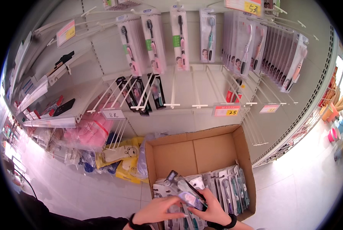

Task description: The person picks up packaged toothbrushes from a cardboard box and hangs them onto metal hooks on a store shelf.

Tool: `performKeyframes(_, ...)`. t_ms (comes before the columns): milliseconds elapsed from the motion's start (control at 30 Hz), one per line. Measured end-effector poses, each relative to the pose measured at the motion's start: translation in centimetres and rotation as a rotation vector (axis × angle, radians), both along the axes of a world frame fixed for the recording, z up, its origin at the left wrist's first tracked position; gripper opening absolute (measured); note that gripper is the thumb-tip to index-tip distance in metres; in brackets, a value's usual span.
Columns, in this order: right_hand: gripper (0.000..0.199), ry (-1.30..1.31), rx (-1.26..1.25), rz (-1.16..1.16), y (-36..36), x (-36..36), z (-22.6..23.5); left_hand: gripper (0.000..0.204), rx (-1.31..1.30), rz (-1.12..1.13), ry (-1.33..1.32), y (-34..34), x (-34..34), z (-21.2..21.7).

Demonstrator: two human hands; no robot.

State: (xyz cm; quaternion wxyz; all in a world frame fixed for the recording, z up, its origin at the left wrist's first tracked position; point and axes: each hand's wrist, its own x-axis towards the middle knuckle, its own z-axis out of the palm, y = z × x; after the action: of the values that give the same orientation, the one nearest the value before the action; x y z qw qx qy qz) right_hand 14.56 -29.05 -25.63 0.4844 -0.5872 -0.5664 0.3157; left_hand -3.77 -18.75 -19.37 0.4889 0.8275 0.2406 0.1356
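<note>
Several packaged toothbrushes [192, 200], in clear and dark blister packs, are held together at a tilt over a cardboard box [200, 134]. My right hand [213, 211] is closed round their right side. At their left side, the fingers of my left hand [161, 210] bend against the packs, partly hidden by them. More packaged toothbrushes [233, 191] stand in a row along the right of the box. Others [160, 189] lie under and beside my hands.
Long metal display hooks [174, 90] project above the box. Packaged toothbrushes [181, 42] hang from the upper row, and dark packs [156, 92] hang lower left. Price tags [227, 110] sit on hook fronts. Yellow bags [127, 157] and pink packages [89, 132] lie left of the box.
</note>
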Motion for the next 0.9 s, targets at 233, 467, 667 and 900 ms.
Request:
performKeyframes(233, 0.057, -0.055, 0.119, -0.002, 0.0, -1.0, 1.4, 0.016, -0.198, 0.292, -0.183, -0.3, -1.1, -2.4)
performKeyframes(467, 0.043, 0.090, 0.066, -0.023, -1.6, -0.2, 2.1, 0.008, 0.126, 1.020, -0.687, 2.7, -5.9, -0.9)
performKeyframes(667, 0.035, 0.084, 0.001, -0.011, -1.9, -0.4, 1.5, 0.013, 0.631, 0.932, -0.258, 9.5, -6.7, 1.4)
performKeyframes(900, 0.029, 0.010, 0.044, -0.010, -2.7, 0.3, 1.0, 0.014, 0.350, 0.657, -0.358, 20.5, -3.0, -1.3)
